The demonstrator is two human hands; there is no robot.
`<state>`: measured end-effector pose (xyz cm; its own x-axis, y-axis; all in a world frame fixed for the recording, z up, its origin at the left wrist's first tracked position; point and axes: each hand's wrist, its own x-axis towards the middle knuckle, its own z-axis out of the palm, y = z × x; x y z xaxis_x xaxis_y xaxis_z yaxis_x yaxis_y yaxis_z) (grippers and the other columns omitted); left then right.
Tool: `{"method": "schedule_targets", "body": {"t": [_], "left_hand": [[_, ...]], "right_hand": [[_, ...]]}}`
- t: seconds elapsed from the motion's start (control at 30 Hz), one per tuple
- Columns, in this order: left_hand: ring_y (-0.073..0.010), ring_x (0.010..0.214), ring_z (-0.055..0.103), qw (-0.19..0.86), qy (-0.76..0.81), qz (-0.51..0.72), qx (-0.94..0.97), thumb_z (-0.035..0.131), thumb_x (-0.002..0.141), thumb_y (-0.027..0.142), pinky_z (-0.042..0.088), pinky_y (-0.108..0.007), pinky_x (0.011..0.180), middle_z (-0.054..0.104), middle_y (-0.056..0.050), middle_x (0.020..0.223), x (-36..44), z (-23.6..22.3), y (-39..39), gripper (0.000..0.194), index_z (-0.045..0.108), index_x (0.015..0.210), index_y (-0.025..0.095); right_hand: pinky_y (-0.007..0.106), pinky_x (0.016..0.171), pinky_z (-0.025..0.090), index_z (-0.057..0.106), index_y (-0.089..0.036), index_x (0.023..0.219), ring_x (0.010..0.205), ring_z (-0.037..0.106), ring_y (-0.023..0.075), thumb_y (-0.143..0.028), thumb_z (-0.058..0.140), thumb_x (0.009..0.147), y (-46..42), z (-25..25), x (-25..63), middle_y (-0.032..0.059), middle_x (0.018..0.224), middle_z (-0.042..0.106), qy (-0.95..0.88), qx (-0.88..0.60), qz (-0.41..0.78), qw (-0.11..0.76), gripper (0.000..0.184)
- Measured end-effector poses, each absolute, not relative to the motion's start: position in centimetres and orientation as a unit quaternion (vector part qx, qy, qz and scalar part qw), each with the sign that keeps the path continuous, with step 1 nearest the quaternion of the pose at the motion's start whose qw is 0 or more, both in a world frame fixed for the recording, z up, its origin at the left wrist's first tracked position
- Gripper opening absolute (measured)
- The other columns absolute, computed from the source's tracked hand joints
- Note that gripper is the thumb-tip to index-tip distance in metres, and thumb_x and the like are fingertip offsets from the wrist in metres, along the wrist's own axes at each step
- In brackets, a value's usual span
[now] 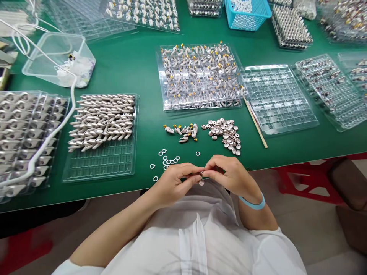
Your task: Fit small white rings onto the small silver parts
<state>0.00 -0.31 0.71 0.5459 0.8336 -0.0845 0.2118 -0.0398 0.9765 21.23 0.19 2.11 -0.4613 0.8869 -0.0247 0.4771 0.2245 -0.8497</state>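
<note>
At the table's front edge, my left hand (pixel 174 183) and my right hand (pixel 229 173) meet fingertip to fingertip, both pinched on a small earbud part. A pale round end (pixel 201 183) shows below the fingers; the rest is mostly hidden. Just beyond my left hand lie several thin white rings (pixel 170 162), with one ring (pixel 197 153) apart. Past them is a small group of grey earbud pieces (pixel 183 131) with yellow tabs. Farther right sits a loose heap of rose-metallic oval caps (pixel 225 133).
A filled clear tray (pixel 200 107) stands beyond the loose parts. A thin stick (pixel 256 122) lies beside a clear tray (pixel 281 99). Trays of metallic shells (pixel 99 164) are at left, near a white cable (pixel 51 135) and plastic tub (pixel 43 72). A blue basket (pixel 248 23) stands behind.
</note>
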Motion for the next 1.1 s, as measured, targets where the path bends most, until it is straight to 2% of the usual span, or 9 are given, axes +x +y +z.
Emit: {"method": "schedule_targets", "body": {"t": [0.2, 0.3, 0.4, 0.7, 0.9, 1.1], "left_hand": [[-0.0149, 0.075, 0.071, 0.675, 0.449, 0.31, 0.497, 0.065, 0.087, 0.027, 0.06, -0.024, 0.071, 0.075, -0.007, 0.093, 0.5, 0.7, -0.7, 0.022, 0.075, 0.103, 0.016], [-0.0136, 0.073, 0.07, 0.704, 0.463, 0.325, 0.43, 0.069, 0.083, 0.03, 0.06, -0.022, 0.07, 0.076, -0.006, 0.089, 0.7, 0.9, -0.7, 0.024, 0.075, 0.101, 0.016], [-0.0126, 0.071, 0.069, 0.715, 0.47, 0.328, 0.4, 0.072, 0.081, 0.031, 0.06, -0.021, 0.07, 0.075, -0.005, 0.085, 0.8, 1.1, -0.6, 0.025, 0.076, 0.099, 0.015], [-0.0135, 0.073, 0.069, 0.717, 0.455, 0.315, 0.424, 0.07, 0.083, 0.031, 0.06, -0.023, 0.072, 0.075, -0.005, 0.086, 0.5, 0.7, -0.4, 0.023, 0.076, 0.099, 0.016], [-0.0159, 0.076, 0.07, 0.633, 0.448, 0.296, 0.559, 0.062, 0.088, 0.026, 0.058, -0.024, 0.07, 0.075, -0.008, 0.092, 0.5, 0.8, -0.6, 0.021, 0.076, 0.101, 0.016], [-0.016, 0.077, 0.068, 0.539, 0.44, 0.294, 0.655, 0.057, 0.09, 0.021, 0.053, -0.024, 0.067, 0.075, -0.007, 0.087, 0.7, 0.9, -0.8, 0.022, 0.075, 0.104, 0.018]], "right_hand": [[0.024, 0.06, 0.045, 0.062, -0.019, 0.085, 0.066, 0.056, 0.0114, -0.016, 0.059, 0.091, -0.5, 1.3, 20.0, 0.0009, 0.076, 0.063, -0.741, -0.456, 0.368, 0.327, 0.007], [0.024, 0.061, 0.049, 0.06, -0.02, 0.093, 0.071, 0.058, 0.0128, -0.013, 0.057, 0.091, -1.1, 0.7, 19.4, 0.0033, 0.082, 0.065, -0.745, -0.444, 0.32, 0.381, 0.008], [0.026, 0.063, 0.052, 0.059, -0.021, 0.099, 0.076, 0.061, 0.0147, -0.01, 0.056, 0.09, -1.4, 0.2, 19.1, 0.005, 0.086, 0.065, -0.759, -0.437, 0.272, 0.399, 0.014], [0.03, 0.067, 0.053, 0.057, -0.02, 0.1, 0.079, 0.06, 0.0167, -0.009, 0.054, 0.09, -0.8, 0.0, 19.8, 0.0074, 0.087, 0.065, -0.817, -0.381, 0.236, 0.363, 0.015], [0.026, 0.063, 0.048, 0.058, -0.02, 0.09, 0.072, 0.056, 0.0134, -0.012, 0.055, 0.09, -0.6, 0.6, 20.1, 0.0021, 0.079, 0.06, -0.774, -0.413, 0.349, 0.328, 0.008], [0.022, 0.056, 0.045, 0.059, -0.02, 0.084, 0.062, 0.055, 0.0105, -0.017, 0.059, 0.089, -0.5, 1.8, 19.9, -0.0012, 0.075, 0.062, -0.694, -0.501, 0.446, 0.26, 0.006]]}}
